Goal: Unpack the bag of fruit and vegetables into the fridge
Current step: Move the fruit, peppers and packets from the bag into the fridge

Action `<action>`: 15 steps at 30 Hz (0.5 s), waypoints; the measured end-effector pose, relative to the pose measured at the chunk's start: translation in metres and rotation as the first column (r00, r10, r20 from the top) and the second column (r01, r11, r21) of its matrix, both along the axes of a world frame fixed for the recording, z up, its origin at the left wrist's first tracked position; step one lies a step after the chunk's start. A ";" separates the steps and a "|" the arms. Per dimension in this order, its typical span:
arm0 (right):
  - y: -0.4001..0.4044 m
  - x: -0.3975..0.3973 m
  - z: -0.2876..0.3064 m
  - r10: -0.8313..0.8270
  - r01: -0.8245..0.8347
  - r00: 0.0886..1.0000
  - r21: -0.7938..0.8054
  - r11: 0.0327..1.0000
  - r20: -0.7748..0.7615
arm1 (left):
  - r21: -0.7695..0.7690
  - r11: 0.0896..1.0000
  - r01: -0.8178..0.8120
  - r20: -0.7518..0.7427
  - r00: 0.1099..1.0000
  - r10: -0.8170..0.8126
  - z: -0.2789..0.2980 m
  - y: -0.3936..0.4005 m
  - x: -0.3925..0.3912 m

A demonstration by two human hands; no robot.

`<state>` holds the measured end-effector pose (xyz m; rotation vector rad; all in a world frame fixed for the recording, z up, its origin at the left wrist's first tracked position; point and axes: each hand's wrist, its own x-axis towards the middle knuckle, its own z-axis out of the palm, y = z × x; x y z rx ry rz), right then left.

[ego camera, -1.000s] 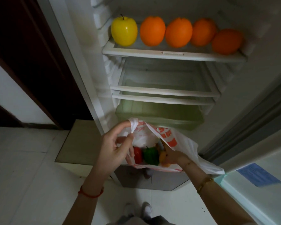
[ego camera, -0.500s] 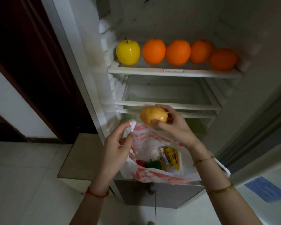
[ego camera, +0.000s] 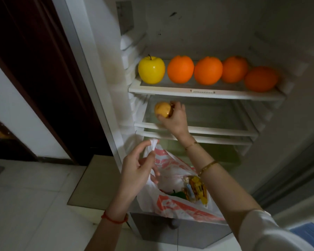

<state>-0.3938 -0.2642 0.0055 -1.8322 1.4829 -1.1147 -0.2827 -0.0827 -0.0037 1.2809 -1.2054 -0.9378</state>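
My right hand (ego camera: 176, 119) grips a yellowish-brown fruit (ego camera: 162, 109) and holds it just above the left front of the fridge's second glass shelf (ego camera: 216, 129). My left hand (ego camera: 137, 171) pinches a handle of the white and red plastic bag (ego camera: 172, 205), which hangs open in front of the lower fridge. Inside the bag I see a green vegetable (ego camera: 178, 194) and a yellow packet (ego camera: 198, 189). On the top shelf (ego camera: 203, 91) a yellow apple (ego camera: 151, 70) sits at the left with several oranges (ego camera: 208, 70) in a row to its right.
The fridge's left wall and frame (ego camera: 91, 73) stand next to a dark wooden door (ego camera: 31, 69). A greenish drawer (ego camera: 216, 153) lies under the lowest shelf. The open fridge door (ego camera: 297, 169) is at the right. White floor tiles (ego camera: 25, 196) spread to the left.
My right hand has lifted the yellowish-brown fruit out of the bag and carried it up and into the fridge, over the second shelf. My left hand keeps hold of the bag handle.
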 end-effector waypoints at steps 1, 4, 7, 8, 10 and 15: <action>-0.004 0.005 -0.002 -0.007 0.007 1.000 0.008 1.000 -0.003 | 0.001 1.000 -0.003 -0.002 1.000 0.003 -0.001 -0.001 0.001; -0.013 0.017 -0.006 -0.022 0.022 1.000 0.027 0.999 -0.006 | 0.009 1.000 -0.016 -0.003 1.000 0.016 -0.003 -0.003 0.004; -0.017 0.025 -0.010 -0.021 0.021 1.000 0.038 0.999 -0.007 | 0.009 1.000 -0.020 0.007 1.000 0.019 -0.004 -0.005 0.005; -0.016 0.026 -0.011 -0.016 0.017 1.000 0.047 0.999 -0.009 | 0.010 1.000 -0.020 0.009 1.000 0.019 -0.003 -0.005 0.005; -0.014 0.028 -0.012 -0.009 0.010 1.000 0.054 0.998 -0.025 | 0.017 1.000 -0.026 -0.002 1.000 0.026 -0.003 -0.005 0.004; -0.002 0.014 -0.008 -0.021 0.021 0.999 0.007 1.000 0.026 | 0.019 0.999 -0.038 -0.029 0.999 0.038 -0.002 -0.001 0.001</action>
